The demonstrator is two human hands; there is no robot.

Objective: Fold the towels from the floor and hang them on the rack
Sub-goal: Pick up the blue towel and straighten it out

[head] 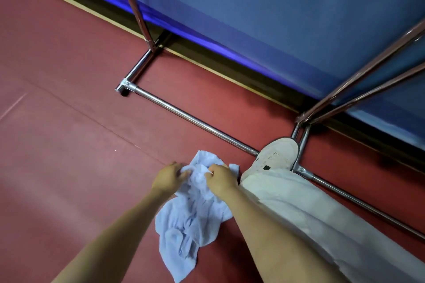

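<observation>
A crumpled pale blue towel (188, 220) hangs bunched between my two hands, low in the middle of the view above the red floor. My left hand (167, 178) pinches its upper edge on the left. My right hand (222, 180) grips the upper edge on the right, fingers curled into the cloth. The rest of the towel droops down between my forearms. The chrome rack (195, 119) stands just beyond, its base bar running across the floor and its uprights rising at left and right.
My right leg in pale trousers and a white shoe (279, 156) rests against the rack's base bar at right. A blue panel (276, 18) stands behind the rack. Red floor (69, 133) stretches away to the left.
</observation>
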